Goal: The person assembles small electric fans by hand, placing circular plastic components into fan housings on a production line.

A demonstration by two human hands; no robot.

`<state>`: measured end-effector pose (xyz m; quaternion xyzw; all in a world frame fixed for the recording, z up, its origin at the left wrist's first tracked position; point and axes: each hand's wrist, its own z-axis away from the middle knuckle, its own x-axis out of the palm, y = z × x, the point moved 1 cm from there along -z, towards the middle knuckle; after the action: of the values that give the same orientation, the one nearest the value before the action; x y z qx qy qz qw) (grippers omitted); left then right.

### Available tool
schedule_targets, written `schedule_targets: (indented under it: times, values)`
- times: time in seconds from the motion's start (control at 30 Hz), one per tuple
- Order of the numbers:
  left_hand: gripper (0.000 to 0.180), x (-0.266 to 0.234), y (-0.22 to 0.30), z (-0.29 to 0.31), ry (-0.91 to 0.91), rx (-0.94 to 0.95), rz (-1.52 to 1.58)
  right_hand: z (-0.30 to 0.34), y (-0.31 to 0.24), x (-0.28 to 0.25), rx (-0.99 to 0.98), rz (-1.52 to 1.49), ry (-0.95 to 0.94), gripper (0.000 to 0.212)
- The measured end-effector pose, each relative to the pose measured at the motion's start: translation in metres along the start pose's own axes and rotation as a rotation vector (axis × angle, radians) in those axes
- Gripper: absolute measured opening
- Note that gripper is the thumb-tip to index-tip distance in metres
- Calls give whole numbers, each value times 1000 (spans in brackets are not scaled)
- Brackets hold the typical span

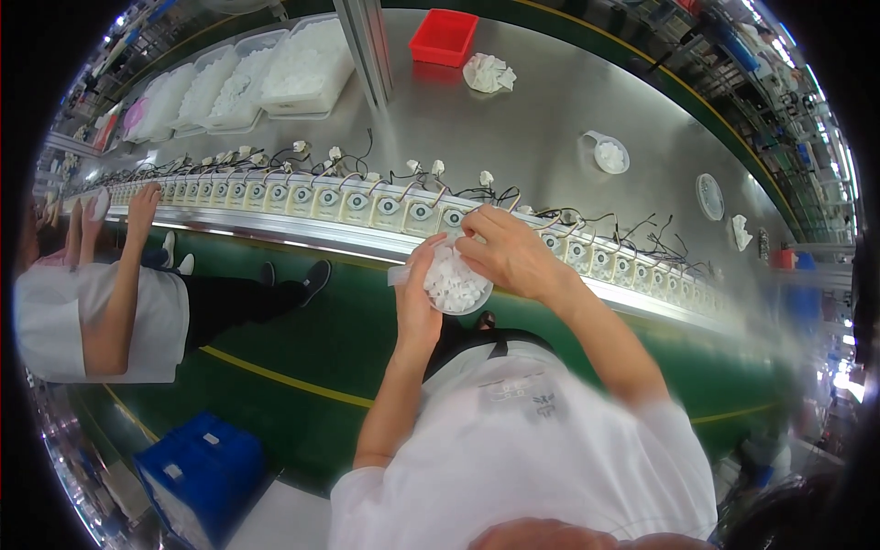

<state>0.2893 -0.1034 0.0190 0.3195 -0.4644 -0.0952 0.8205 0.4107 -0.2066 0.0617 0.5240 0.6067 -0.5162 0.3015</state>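
Observation:
My left hand [418, 298] is wrapped round a clear plastic scoop [475, 298] with a short handle that sticks out to the left. Small white plastic parts [449, 280] fill the scoop. Over its far right rim, my right hand [513, 252] has thumb and fingers pinched together, close to a long row of square, pale units [388, 209]. Whatever lies between those fingertips is too small to make out. Each unit has a round, dark-centred face, and cables with white plugs [438, 168] trail behind the row.
Tubs of white parts [307, 69] stand at the far left, beside a metal post [365, 55]. Beyond the row lie a red tray [444, 37], crumpled white material [489, 73] and another scoop [610, 154]. At left a co-worker's arm [115, 302] reaches the row; a blue bin [206, 467] stands behind.

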Motion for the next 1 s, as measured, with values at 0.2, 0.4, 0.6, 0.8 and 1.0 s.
schedule_targets:
  times: [0.2, 0.4, 0.6, 0.8, 1.0]
  values:
    - [35, -5, 0, -6, -8, -1, -20, 5, -3, -2, 99, -424, 224, 20]
    - [34, -19, 15, -12, 111, 25, 85, 23, 19, 11, 517, -629, 332, 21]
    - [37, -31, 38, -11, 181, 114, 84, 32, 33, 28, 492, -354, 216, 16]
    - [39, -32, 49, -8, 221, 180, 102, 27, 35, 34, 272, -194, 275, 15]
    - [40, -33, 52, -5, 224, 181, 106, 30, 35, 38, 320, -234, 261, 16]
